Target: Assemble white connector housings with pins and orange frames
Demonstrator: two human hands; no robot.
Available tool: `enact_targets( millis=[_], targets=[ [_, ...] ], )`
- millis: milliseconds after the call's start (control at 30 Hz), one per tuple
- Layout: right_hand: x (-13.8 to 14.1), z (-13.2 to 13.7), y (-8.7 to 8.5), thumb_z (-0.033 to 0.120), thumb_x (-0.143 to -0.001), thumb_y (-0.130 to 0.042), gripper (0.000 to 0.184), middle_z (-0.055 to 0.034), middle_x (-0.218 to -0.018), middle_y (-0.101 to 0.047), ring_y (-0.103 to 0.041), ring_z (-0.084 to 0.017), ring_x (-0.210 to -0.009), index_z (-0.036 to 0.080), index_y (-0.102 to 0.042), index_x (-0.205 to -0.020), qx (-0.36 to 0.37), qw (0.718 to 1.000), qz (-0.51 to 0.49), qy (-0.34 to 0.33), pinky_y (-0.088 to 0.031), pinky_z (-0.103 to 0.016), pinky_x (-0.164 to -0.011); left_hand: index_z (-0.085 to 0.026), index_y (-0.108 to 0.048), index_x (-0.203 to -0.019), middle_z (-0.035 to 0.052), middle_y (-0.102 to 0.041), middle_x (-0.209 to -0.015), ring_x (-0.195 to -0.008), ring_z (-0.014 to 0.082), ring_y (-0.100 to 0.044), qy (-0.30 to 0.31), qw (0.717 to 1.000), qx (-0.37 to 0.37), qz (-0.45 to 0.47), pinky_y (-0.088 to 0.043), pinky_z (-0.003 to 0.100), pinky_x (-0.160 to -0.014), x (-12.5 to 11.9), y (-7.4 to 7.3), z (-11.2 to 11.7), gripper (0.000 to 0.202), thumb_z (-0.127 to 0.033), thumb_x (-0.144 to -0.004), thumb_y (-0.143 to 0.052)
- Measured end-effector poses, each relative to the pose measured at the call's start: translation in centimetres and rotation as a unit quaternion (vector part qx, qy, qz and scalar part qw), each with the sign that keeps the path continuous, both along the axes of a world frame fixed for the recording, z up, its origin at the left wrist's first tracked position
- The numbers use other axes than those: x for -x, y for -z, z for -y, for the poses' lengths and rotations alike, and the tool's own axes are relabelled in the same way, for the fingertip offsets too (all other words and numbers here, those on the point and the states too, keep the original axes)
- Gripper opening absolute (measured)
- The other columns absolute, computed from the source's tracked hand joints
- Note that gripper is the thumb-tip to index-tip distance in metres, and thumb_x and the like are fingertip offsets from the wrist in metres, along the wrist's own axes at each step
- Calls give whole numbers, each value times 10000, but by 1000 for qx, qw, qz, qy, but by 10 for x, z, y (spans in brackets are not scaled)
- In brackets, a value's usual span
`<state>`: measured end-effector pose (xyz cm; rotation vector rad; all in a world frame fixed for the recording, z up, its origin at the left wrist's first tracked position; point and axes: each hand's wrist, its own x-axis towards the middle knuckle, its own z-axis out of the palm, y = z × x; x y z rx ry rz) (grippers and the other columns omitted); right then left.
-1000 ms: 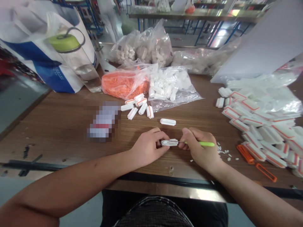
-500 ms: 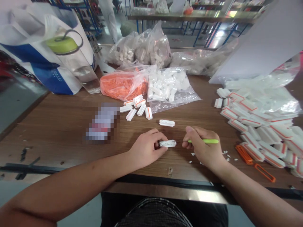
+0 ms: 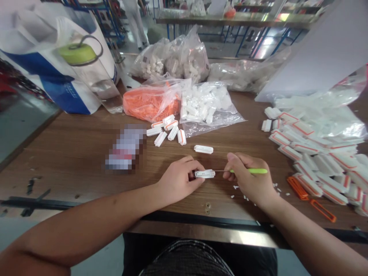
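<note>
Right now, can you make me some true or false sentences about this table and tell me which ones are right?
1. The left hand pinches a small white plastic piece. True.
2. The right hand is empty. False: it holds a green-handled pick, its thin metal tip reaching toward the piece.
3. A clear bag of orange strands sits beside a clear bag of white pieces. True.
4. Two orange frames lie left of the hands. False: they lie to the right, beside the heap of white pieces with orange edges.
</note>
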<state>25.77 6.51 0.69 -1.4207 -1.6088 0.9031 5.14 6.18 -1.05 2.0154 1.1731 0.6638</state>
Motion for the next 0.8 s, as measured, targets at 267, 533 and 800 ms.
enact_targets(
  millis=[267,533,800],
  targets=[
    [-2,3,-4,318,-940,-491,441,16,-476,-608,-563,-89,-422,199,-563,-521,-55,994,83,-51,-436,-221,-471,-176,-688,-908,-18,-557,-793,-622,88,-526,-3,1000,8,10,-452,243,-641,0,-1,0,127,-137,-787,-689],
    [-1,2,0,355,-924,-567,416,14,-500,-618,-563,-91,-449,198,-582,-538,-86,993,56,-53,-436,-223,-476,-177,-682,-880,-25,-543,-760,-625,93,-522,-5,1000,-8,4,-440,240,-633,-1,-1,0,112,-128,-779,-680],
    [-2,1,3,489,-943,-507,485,-15,-523,-641,-568,-88,-430,182,-629,-588,-10,999,-37,0,-452,-189,-410,-175,-676,-887,-22,-539,-768,-618,90,-517,2,1000,-7,-5,-443,246,-644,-1,-2,0,119,-129,-777,-673]
  ],
)
